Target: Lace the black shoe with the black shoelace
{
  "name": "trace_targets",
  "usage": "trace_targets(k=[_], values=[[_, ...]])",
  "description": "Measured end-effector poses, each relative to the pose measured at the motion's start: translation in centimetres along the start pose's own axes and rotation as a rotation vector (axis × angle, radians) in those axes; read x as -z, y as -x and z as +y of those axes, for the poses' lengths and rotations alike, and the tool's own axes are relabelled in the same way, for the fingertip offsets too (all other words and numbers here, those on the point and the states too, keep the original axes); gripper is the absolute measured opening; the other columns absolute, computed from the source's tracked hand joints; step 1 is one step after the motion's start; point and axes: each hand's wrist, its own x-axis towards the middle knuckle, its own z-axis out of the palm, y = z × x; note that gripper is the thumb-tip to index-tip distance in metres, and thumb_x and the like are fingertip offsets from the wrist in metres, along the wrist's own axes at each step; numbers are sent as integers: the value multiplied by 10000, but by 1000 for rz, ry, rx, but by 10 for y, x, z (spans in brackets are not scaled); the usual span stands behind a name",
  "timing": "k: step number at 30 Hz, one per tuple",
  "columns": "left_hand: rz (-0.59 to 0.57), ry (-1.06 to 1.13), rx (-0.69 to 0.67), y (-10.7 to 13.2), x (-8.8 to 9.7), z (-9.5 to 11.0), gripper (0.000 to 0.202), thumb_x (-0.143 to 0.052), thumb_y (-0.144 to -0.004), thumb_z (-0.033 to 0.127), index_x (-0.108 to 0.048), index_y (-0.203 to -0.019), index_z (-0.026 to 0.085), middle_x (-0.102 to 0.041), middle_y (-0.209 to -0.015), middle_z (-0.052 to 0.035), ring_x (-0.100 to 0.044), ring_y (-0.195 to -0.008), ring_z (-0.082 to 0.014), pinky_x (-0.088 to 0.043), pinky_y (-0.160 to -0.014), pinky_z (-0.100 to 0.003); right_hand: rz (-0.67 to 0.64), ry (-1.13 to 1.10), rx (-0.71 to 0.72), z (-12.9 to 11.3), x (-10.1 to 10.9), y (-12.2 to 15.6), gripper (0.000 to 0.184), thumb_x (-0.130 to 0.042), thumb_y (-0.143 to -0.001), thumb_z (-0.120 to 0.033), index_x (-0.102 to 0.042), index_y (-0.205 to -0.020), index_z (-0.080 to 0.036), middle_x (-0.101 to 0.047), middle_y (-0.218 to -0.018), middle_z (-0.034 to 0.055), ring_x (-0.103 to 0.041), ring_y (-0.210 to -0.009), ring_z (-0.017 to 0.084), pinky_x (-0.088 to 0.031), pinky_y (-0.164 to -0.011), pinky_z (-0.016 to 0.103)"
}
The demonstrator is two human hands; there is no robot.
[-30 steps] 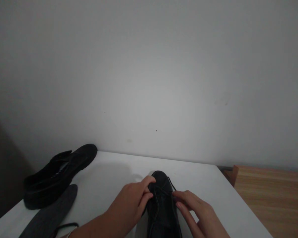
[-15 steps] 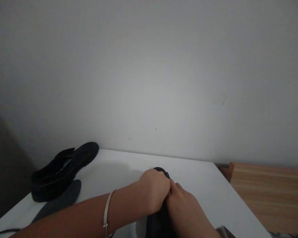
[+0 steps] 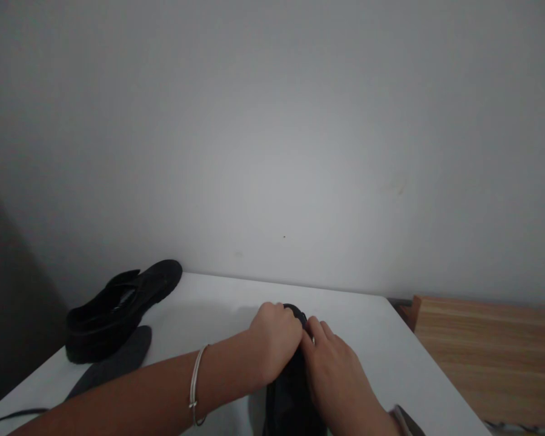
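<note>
- Black shoe (image 3: 294, 396) lies on the table (image 3: 390, 348) directly under the fingers, its toe just past them and its rear running back toward the person.
- Left hand (image 3: 278, 339) is bent over the front of the shoe, its fingers curled inward; the tips are hidden, so I cannot tell what they pinch, if anything.
- Right hand (image 3: 333, 366) lies along the right side of the shoe, fingers bent and close together, meeting or nearly meeting the left ones; what they grip cannot be told either.
- Left of the fingers and well apart from them sit a second shoe (image 3: 95, 339) and, beside it, a dark, flat insole (image 3: 118, 362), partly behind the left forearm.
- A thin dark cord (image 3: 16, 415) lies farther left, nearer the person.
- Likeliest trouble, I judge: uneven pressure from the two hands could twist or skid the shoe on the smooth-looking table.
- With the fingers crowded together, a grip could slip unnoticed, since the knuckles block the view.
- A sideways sweep of the left forearm could shift the insole, or the loose bangle (image 3: 193, 387) could snag.
</note>
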Motion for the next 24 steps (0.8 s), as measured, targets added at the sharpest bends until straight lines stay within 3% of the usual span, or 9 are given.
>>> trace_targets(k=[2, 4, 8, 11, 14, 17, 19, 21, 24], values=[[26, 30, 18, 4, 7, -2, 78, -571, -817, 124, -648, -830, 131, -675, -951, -139, -638, -906, -291, -507, -766, -403, 123, -156, 56, 3, -3, 3, 361, -427, -843, -14, -592, -1142, -130, -580, -1155, 162, -550, -1027, 288, -472, -909, 476], [95, 179, 18, 9, 19, -6, 58, -546, -842, 151, -599, -863, 146, -653, -972, -112, -620, -912, -258, -490, -800, -383, 238, -390, 92, 7, 2, 4, 250, -405, -901, -87, -572, -1080, -141, -587, -1078, 135, -551, -974, 249, -469, -889, 437], [290, 849, 45, 19, 54, -21, 59, -445, -893, 164, -437, -850, 204, -642, -800, 2, -604, -727, -143, -462, -652, -252, 382, -907, 108, 15, 37, 0, 150, -394, -979, -265, -532, -960, -210, -599, -950, 54, -566, -924, 194, -468, -832, 352], [533, 1286, 68, 26, 81, -37, 51, -367, -929, 189, -358, -894, 224, -628, -718, 41, -634, -685, -129, -496, -665, -266, 600, -1212, 122, 23, 69, -1, 97, -475, -958, -307, -536, -940, -233, -609, -886, 23, -587, -896, 177, -462, -844, 346], [829, 1399, 75, 31, 95, -54, 66, -403, -921, 194, -351, -906, 232, -540, -610, 87, -578, -553, -107, -498, -603, -257, 882, -1454, 143, 32, 95, 4, 40, -551, -916, -288, -557, -913, -248, -526, -767, -13, -553, -732, 146, -482, -733, 315], [955, 1372, 118, 36, 93, -65, 88, -471, -895, 207, -387, -882, 228, -411, -552, 111, -405, -449, -69, -372, -473, -174, 1084, -1574, 143, 44, 105, 11, 45, -602, -877, -208, -576, -865, -243, -419, -691, -40, -425, -603, 103, -399, -552, 215], [937, 1274, 206, 39, 85, -66, 81, -502, -885, 243, -429, -863, 214, -365, -565, 103, -333, -454, -64, -283, -442, -162, 1103, -1570, 101, 53, 100, 12, 66, -629, -849, -198, -575, -858, -234, -420, -661, -45, -375, -572, 96, -338, -503, 196], [826, 1086, 303, 41, 74, -63, 97, -527, -874, 282, -485, -850, 198, -337, -569, 94, -307, -473, -70, -249, -452, -176, 1016, -1457, 27, 61, 87, 11, 89, -647, -836, -255, -568, -871, -232, -473, -664, -36, -397, -575, 102, -319, -487, 201], [448, 806, 309, 42, 50, -54, 201, -548, -867, 368, -591, -811, 180, -387, -562, 70, -367, -514, -92, -268, -502, -206, 667, -1093, -63, 65, 59, 7, 144, -608, -868, -361, -561, -878, -225, -550, -721, -12, -491, -636, 126, -361, -526, 228]])
